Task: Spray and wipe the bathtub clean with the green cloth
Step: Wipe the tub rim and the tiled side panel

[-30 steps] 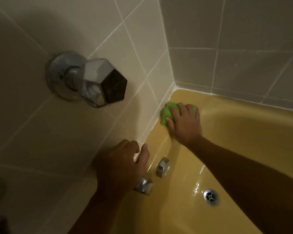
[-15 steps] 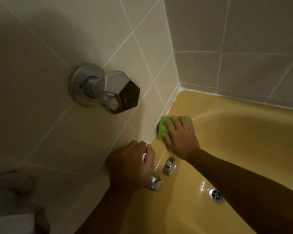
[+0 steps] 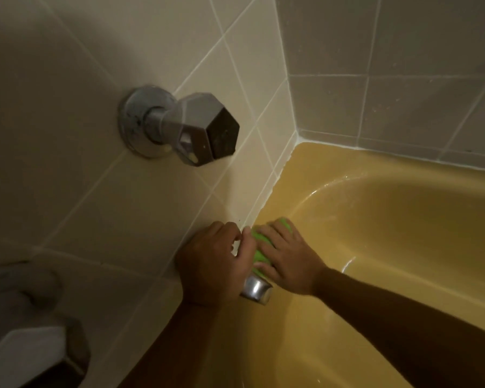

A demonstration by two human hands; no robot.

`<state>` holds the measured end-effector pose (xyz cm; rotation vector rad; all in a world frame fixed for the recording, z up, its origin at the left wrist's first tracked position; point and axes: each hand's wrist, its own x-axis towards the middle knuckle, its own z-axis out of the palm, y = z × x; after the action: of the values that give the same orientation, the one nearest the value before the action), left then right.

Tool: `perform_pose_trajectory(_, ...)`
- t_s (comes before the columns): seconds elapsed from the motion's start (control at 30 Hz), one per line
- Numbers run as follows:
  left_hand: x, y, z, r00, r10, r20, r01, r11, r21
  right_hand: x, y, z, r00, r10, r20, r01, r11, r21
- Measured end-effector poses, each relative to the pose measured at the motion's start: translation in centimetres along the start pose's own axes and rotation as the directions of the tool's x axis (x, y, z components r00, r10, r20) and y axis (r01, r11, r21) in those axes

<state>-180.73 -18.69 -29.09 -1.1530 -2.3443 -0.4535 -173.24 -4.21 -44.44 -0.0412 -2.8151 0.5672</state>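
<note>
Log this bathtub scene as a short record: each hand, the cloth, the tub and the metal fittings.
right hand: fingers flat, pressing the green cloth onto the tub beside the wall joint
left hand: fingers curled, holding nothing, resting against the tiled wall, next to the cloth
bathtub: yellow, glossy
wall tap: hexagonal chrome handle, above both hands
chrome fitting: on the tub, partly hidden under the left hand
</note>
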Motion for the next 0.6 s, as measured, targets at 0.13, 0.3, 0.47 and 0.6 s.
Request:
perform_pose_trajectory(0.13,0.1,-0.1,-0.1,1.0,-0.003,0.013,0.004,1.0,-0.02,2.3,4.4,-1.8,1.0,0.012,0.006,-0.011,0.992,-0.126)
perform_pose_trajectory(0.3,-0.1,-0.1,0.1,0.999,-0.044,0.018,0.045,0.997,-0.067,1.0,-3.7,0.3,0.902,0.398,-0.17,-0.388,0.917,0.09)
perform_pose_trajectory(0.47,-0.2,0.1,-0.4,0.999,-0.033,0.02,0.036,0.992,-0.12,-2.7,-6.4,2.2,0.988,-0.118,0.102,0.109,0.99,0.094)
perform_pose_trajectory(0.6,-0.4,-0.2,-0.1,0.999,-0.041,0.016,0.043,0.986,-0.164,-0.7,-3.9,0.6,0.996,0.063,-0.056,-0.056,0.992,0.109)
